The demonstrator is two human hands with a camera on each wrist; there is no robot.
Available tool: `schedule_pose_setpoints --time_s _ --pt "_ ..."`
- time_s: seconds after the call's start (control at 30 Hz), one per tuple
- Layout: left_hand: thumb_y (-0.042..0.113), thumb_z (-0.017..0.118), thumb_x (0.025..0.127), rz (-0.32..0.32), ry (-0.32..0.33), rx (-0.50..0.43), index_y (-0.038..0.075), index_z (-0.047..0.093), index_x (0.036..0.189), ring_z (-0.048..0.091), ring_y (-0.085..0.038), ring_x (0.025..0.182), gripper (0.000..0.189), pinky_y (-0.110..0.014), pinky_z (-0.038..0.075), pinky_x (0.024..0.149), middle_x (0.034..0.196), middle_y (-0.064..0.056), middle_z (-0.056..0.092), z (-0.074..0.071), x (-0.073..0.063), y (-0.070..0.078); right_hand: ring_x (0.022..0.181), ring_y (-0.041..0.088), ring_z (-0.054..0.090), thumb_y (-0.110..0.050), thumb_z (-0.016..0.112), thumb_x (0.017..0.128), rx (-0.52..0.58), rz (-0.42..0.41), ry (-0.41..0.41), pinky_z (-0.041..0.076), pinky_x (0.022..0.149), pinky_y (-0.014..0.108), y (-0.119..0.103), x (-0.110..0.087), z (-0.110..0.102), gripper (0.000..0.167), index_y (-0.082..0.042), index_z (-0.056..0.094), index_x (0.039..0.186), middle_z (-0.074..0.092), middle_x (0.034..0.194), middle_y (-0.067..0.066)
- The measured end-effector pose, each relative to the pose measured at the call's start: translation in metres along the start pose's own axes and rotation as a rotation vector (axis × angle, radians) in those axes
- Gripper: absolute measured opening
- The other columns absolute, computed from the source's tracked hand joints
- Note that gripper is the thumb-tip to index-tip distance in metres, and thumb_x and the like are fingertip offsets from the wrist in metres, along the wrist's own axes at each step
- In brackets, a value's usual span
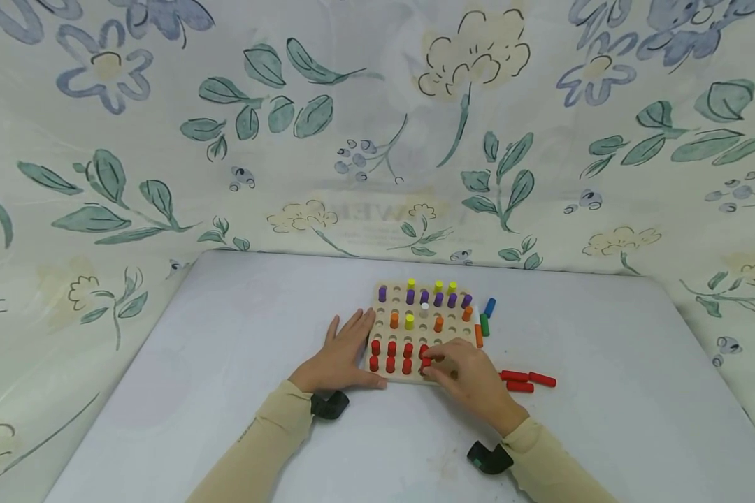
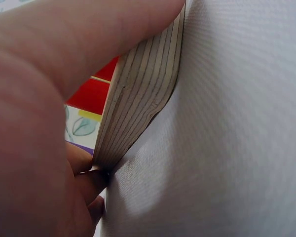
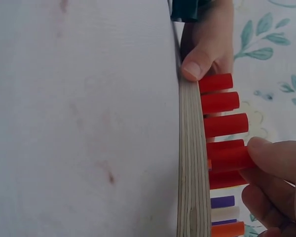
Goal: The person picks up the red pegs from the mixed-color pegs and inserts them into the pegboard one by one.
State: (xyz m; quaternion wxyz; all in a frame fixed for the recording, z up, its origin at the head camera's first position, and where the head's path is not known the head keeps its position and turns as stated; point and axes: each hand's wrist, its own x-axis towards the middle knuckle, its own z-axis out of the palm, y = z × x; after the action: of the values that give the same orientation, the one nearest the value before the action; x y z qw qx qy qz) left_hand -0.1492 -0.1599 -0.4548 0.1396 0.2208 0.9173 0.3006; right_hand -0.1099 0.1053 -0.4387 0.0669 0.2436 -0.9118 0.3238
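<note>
A wooden pegboard (image 1: 384,335) lies on the table, its layered edge (image 2: 138,94) close up in the left wrist view. My left hand (image 1: 336,360) rests along its left side, fingers extended and thumb at the front corner. Between thumb and fingertips my right hand (image 1: 472,374) pinches a red peg (image 3: 232,159) at the front row; whether its end sits in a hole is hidden. Red pegs (image 1: 391,364) stand in the two front rows to the left of it. Farther back are orange pegs (image 1: 394,320), a white peg (image 1: 424,309), purple pegs (image 1: 410,297) and yellow pegs (image 1: 438,286).
Loose red pegs (image 1: 519,387) lie on the table right of my right hand. Beside the board's right edge are a blue peg (image 1: 490,307), a green peg (image 1: 484,324) and an orange peg (image 1: 479,336). A flower-patterned sheet (image 1: 377,140) hangs behind the white table (image 1: 226,335).
</note>
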Motion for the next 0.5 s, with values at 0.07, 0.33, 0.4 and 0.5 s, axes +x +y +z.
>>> schedule_pose_setpoints --time_s 0.07,0.33,0.4,0.5 --pt "0.051 0.084 0.075 -0.002 -0.001 0.003 -0.001 0.012 0.16 0.002 -0.032 0.155 0.122 -0.058 -0.012 0.119 0.168 -0.015 0.012 0.0 -0.0001 0.0004 0.086 0.011 0.064 -0.015 0.085 0.082 0.005 -0.001 -0.002 0.058 0.075 0.025 -0.0003 -0.0003 0.0001 0.025 -0.012 0.076 0.106 0.073 0.099 -0.003" --pt "0.05 0.084 0.075 -0.002 -0.003 -0.004 -0.001 0.012 0.16 0.002 -0.032 0.155 0.122 -0.058 -0.013 0.118 0.167 -0.015 0.012 -0.002 -0.0019 0.0038 0.085 0.01 0.063 -0.015 0.085 0.082 0.023 -0.007 -0.01 0.057 0.074 0.023 -0.0008 -0.0005 0.0006 0.025 -0.012 0.076 0.106 0.072 0.096 -0.004" --pt "0.05 0.084 0.075 0.002 0.001 -0.003 -0.002 0.013 0.159 0.002 -0.032 0.155 0.122 -0.058 -0.012 0.118 0.167 -0.016 0.012 -0.0018 -0.002 0.0031 0.085 0.01 0.063 -0.015 0.085 0.082 0.021 -0.009 -0.011 0.057 0.074 0.023 -0.0007 -0.0006 0.0009 0.026 -0.012 0.076 0.106 0.072 0.096 -0.004" --pt "0.05 0.084 0.075 0.005 0.002 -0.001 -0.002 0.013 0.159 0.002 -0.033 0.155 0.122 -0.059 -0.012 0.118 0.167 -0.016 0.012 -0.0017 -0.0021 0.003 0.084 0.009 0.062 -0.015 0.084 0.082 0.023 -0.01 -0.012 0.056 0.073 0.023 -0.0002 -0.0007 0.0015 0.025 -0.012 0.076 0.105 0.072 0.095 -0.005"
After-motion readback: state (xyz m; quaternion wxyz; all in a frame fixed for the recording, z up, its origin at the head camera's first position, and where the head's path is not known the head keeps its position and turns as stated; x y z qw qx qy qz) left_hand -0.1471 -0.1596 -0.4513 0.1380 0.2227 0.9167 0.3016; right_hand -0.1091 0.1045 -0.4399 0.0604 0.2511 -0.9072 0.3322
